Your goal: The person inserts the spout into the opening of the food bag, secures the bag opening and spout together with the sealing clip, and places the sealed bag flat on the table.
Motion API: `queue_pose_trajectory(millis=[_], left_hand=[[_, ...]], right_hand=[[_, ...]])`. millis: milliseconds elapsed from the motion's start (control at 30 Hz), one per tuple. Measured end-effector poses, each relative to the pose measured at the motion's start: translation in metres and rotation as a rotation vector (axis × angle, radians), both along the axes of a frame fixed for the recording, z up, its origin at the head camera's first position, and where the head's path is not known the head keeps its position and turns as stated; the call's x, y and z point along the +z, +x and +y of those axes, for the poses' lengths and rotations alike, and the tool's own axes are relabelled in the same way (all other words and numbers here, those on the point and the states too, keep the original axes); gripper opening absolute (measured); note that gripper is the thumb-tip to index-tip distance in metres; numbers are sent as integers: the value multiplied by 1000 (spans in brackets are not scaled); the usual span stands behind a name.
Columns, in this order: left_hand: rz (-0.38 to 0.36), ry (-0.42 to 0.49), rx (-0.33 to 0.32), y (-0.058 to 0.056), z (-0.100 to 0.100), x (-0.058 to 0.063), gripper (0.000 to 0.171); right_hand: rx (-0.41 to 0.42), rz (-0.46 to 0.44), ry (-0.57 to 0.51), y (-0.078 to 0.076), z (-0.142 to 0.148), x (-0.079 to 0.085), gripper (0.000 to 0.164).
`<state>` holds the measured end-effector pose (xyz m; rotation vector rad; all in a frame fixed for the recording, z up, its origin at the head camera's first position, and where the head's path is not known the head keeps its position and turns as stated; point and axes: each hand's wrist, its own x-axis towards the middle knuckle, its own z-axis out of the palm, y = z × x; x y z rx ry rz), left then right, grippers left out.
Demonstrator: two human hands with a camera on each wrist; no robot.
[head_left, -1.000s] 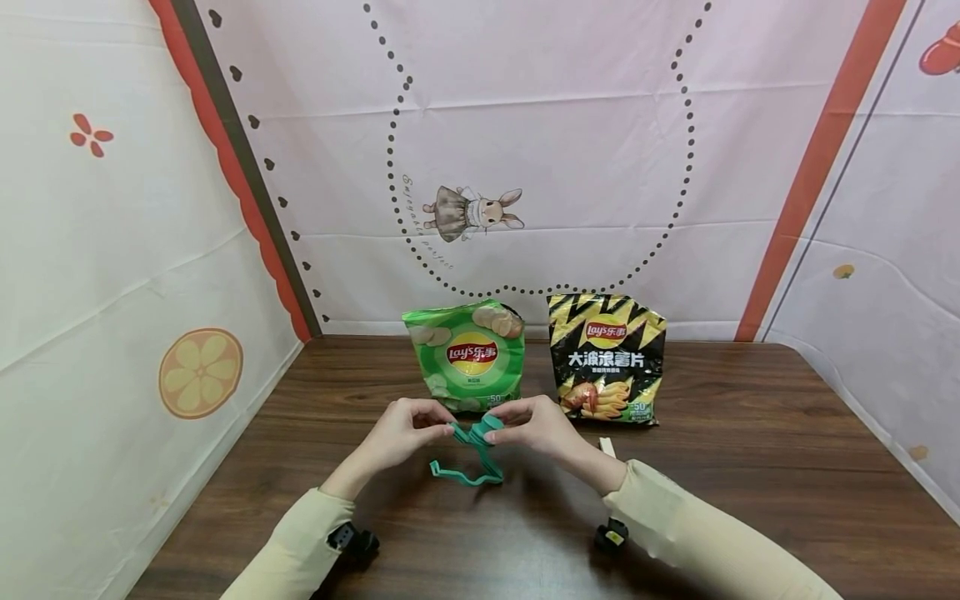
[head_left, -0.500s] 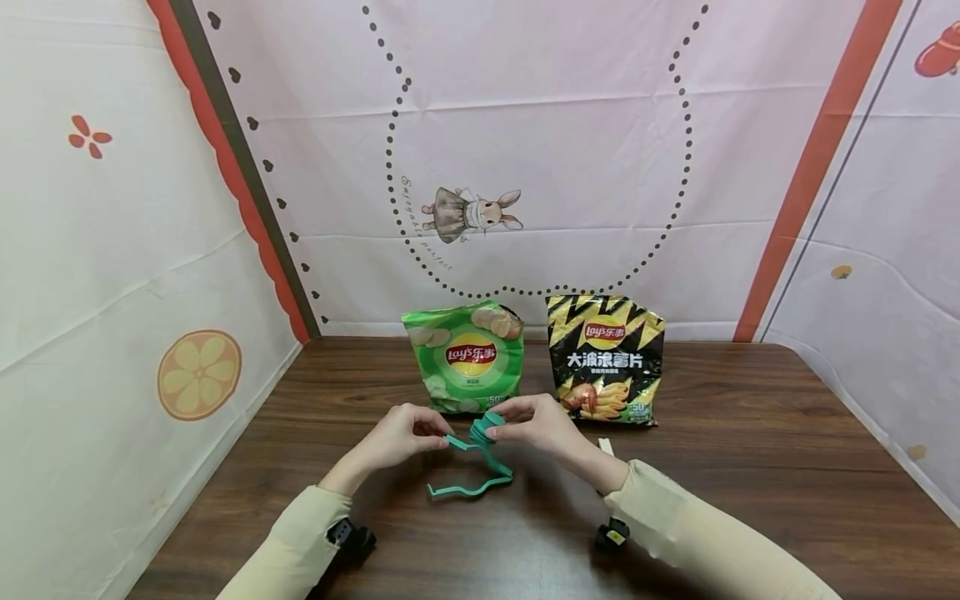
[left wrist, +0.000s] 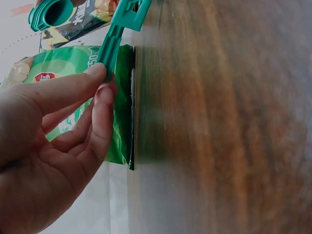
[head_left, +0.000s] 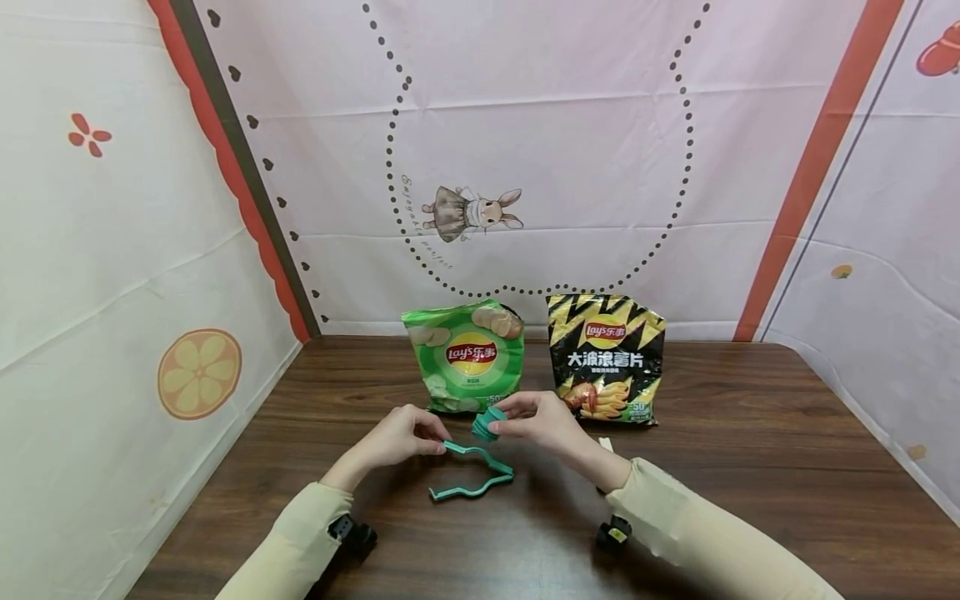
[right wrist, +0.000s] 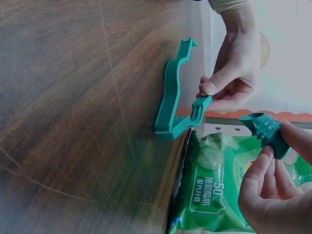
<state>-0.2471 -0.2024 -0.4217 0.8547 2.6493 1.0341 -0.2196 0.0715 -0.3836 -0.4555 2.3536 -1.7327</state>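
My left hand point(head_left: 401, 435) pinches one end of a green hinged bag clip point(right wrist: 170, 92) between thumb and fingers. The clip is spread open in a V, its free arm low over the wooden table; I cannot tell whether it touches. To the right, my right hand point(head_left: 542, 423) holds a green pour spout point(right wrist: 268, 130) by its base with thumb and fingertips. The spout has a ridged, threaded body and an open mouth, and it is apart from the clip. Behind the hands stands a green bag of potato chips point(head_left: 472, 379), its lower edge partly hidden.
A black and yellow chip bag point(head_left: 606, 342) stands upright to the right of the green one. Behind both bags hangs a printed cloth point(head_left: 562, 167), with more cloth at the sides. The brown table point(head_left: 712, 467) stretches left and right of the hands.
The spout, earlier up against the clip, has come away from it in my right hand. My left hand has moved slightly down and left, and the clip's arms are spread wider.
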Motion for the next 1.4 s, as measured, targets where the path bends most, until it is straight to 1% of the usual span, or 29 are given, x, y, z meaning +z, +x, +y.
queue_pose_trajectory(millis=[367, 600, 833, 933, 1100, 1300, 1333, 1400], left_hand=[[-111, 31, -24, -4, -4, -6, 5], [-166, 57, -35, -4, -4, -6, 9], [-183, 56, -32, -6, -6, -9, 11], [-177, 63, -24, -6, -7, -8, 13], [-139, 101, 20, -7, -10, -2, 17], [-73, 119, 79, -11, -20, 12, 21], [-63, 126, 92, -11, -21, 15, 22], [-42, 125, 116, -5, -22, 32, 21]], right_hand=[[3, -26, -4, -1, 2, 3, 33], [6, -40, -22, -2, 3, 3, 33], [12, -60, -46, -2, 3, 3, 34], [11, -66, -47, -2, 4, 4, 35], [2, -57, -36, -2, 7, 6, 38], [-28, -45, -31, -3, 10, 7, 37], [-34, -43, -31, -3, 11, 7, 37], [-43, -38, -25, -3, 12, 7, 37]])
